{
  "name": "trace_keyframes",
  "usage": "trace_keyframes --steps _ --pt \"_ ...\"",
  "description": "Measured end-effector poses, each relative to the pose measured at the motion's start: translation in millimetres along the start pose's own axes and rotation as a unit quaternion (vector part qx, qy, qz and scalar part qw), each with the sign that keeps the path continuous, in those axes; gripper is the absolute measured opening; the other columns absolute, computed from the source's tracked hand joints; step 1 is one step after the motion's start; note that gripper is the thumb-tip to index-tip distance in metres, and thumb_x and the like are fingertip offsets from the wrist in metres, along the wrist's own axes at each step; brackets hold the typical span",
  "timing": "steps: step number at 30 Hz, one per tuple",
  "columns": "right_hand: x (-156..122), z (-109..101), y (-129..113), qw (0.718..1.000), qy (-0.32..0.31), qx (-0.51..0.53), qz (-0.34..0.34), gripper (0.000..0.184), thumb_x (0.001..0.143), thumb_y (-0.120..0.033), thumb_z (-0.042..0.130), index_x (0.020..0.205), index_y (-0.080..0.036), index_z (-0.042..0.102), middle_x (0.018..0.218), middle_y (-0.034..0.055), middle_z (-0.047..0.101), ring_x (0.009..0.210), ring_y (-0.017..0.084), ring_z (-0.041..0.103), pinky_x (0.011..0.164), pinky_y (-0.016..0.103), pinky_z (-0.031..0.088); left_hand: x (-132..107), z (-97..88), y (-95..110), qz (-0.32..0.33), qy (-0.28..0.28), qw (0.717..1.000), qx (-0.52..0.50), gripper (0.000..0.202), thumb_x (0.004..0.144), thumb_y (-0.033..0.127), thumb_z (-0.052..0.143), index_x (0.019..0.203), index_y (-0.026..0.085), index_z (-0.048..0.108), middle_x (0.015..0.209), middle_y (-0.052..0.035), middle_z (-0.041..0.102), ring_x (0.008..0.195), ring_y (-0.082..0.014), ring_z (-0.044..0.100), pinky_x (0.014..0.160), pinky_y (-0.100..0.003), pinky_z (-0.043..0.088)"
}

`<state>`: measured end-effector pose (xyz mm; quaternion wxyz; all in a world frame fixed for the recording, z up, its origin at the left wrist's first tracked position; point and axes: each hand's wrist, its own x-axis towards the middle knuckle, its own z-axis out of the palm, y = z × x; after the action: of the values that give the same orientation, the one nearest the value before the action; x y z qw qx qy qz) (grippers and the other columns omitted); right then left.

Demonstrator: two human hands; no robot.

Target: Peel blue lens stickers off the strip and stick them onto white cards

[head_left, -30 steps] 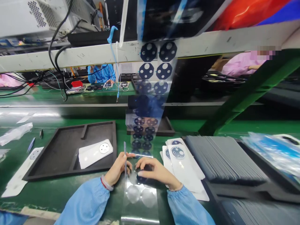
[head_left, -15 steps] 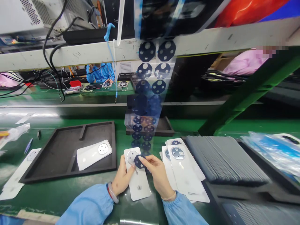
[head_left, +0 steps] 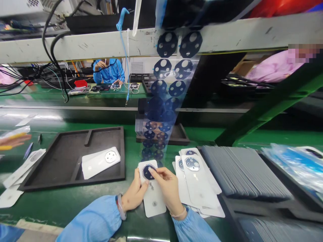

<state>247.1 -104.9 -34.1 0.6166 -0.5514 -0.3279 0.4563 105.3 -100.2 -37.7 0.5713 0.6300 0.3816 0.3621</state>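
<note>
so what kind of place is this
Probably a phone assembly line. On a green bench the left hand steadies a white back cover while the right hand presses a dark round sticker on it; a strip of such stickers hangs ahead.

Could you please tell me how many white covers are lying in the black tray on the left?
1: a white cover lies in the black tray, toward its right side; another could hide beneath it.
</note>
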Motion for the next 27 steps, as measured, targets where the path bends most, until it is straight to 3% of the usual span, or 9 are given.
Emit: trace_keyframes --steps 7,19,27 --pt "-1.7 -0.4 0.7 0.999 0.020 -0.031 0.003 0.033 0.060 -0.047 0.085 0.067 -0.018 0.070 0.061 -0.0014 0.061 0.057 0.012 0.045 0.056 0.027 0.037 0.0 0.2 2.6 -0.004 -0.007 1.000 0.017 0.043 0.097 0.038 0.043 0.134 0.019 0.031 0.137 -0.0149 0.043 0.128 -0.0252 0.045 0.108 -0.041 0.038" --pt "-1.6 -1.3 2.4 0.999 0.013 -0.031 0.002 0.033 0.062 -0.048 0.084 0.068 -0.018 0.070 0.064 -0.0015 0.060 0.060 0.013 0.043 0.060 0.028 0.034 0.4 -1.7 0.7 0.004 -0.007 0.999 0.047 0.043 0.099 0.036 0.040 0.137 0.020 0.028 0.138 -0.0145 0.040 0.133 -0.0267 0.039 0.111 -0.044 0.035" --pt "0.1 -0.6 3.4 0.999 0.014 -0.038 0.006 0.034 0.062 -0.048 0.083 0.067 -0.018 0.070 0.065 -0.0004 0.061 0.061 0.013 0.044 0.061 0.029 0.034 0.5 -1.1 -2.7 0.016 -0.006 0.999 0.046 0.042 0.099 0.035 0.040 0.137 0.021 0.028 0.136 -0.0133 0.042 0.130 -0.0247 0.043 0.112 -0.044 0.034"
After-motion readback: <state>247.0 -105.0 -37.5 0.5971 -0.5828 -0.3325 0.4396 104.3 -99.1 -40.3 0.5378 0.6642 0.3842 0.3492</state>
